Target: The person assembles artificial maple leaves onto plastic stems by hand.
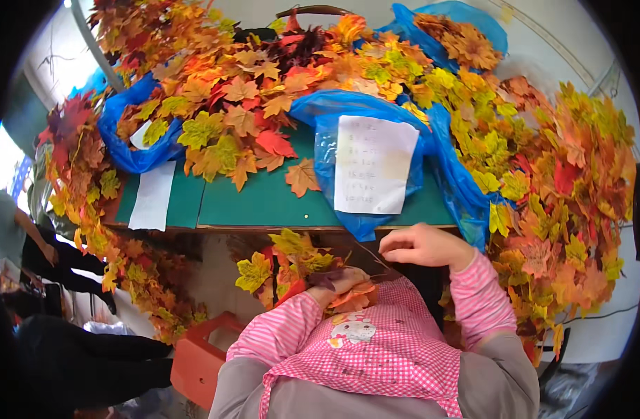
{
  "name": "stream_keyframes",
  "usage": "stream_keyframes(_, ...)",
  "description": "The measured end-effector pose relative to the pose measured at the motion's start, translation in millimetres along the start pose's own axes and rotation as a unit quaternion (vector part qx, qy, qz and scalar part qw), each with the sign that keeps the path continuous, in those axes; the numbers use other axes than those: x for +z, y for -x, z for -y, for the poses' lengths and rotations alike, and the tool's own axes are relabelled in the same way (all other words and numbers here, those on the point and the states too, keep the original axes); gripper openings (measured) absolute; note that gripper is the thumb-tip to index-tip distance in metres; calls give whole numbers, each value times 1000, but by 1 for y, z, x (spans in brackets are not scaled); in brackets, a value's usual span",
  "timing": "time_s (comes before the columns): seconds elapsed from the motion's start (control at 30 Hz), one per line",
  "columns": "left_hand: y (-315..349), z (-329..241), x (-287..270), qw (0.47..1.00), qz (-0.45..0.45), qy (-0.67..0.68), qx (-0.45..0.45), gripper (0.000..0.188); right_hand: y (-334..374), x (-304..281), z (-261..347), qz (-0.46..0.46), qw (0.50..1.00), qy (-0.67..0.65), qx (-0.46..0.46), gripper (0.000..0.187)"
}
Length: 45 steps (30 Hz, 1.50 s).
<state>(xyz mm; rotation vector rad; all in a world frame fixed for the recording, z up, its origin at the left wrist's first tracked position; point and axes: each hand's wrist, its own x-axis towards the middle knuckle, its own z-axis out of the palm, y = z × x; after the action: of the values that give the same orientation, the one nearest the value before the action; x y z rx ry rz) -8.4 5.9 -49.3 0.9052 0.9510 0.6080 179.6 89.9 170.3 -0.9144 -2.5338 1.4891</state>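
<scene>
My left hand (345, 282) is closed around a bunch of artificial maple leaves (292, 257) in yellow-green, red and orange, held in front of my apron (383, 321) below the table edge. An orange leaf (353, 299) hangs under that hand, and a dark purple one shows beside its wrist. To its right, a little higher, my right hand (425, 246) has its fingers curled together in a pinch. Close to its fingertips runs a thin brown stem (373, 255); whether the fingers grip it is hidden.
Artificial maple leaves (243, 91) heap across the green table (257, 202) and hang off both sides. Blue plastic bags (320, 153) lie among them; a handwritten sheet (376, 164) rests on one. A paper strip (152, 199) overhangs the front edge. An orange-red plastic stool (201, 356) stands lower left, near other people.
</scene>
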Motion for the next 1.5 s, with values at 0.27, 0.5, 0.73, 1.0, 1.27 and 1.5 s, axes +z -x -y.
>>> stream_keyframes(0.27,-26,9,-8,993,11,-116,10,32,-60,-99,67,-79,992,-85,-39,20)
stream_keyframes(0.5,-29,14,-11,995,15,-92,19,32,-183,-171,72,-167,956,224,-86,20)
stream_keyframes(0.73,-40,42,-17,999,31,7,44,29,-275,-218,35,-115,856,504,-17,22)
stream_keyframes(1.0,-32,37,-24,998,35,18,47,24,-342,-220,-18,-164,825,538,-54,28)
stream_keyframes(1.27,-24,-5,-32,986,16,-168,-6,29,-376,-240,-49,-236,770,590,-59,21)
stream_keyframes(1.5,-38,30,-36,988,52,-140,28,38,-304,-316,15,-336,940,-40,-38,22)
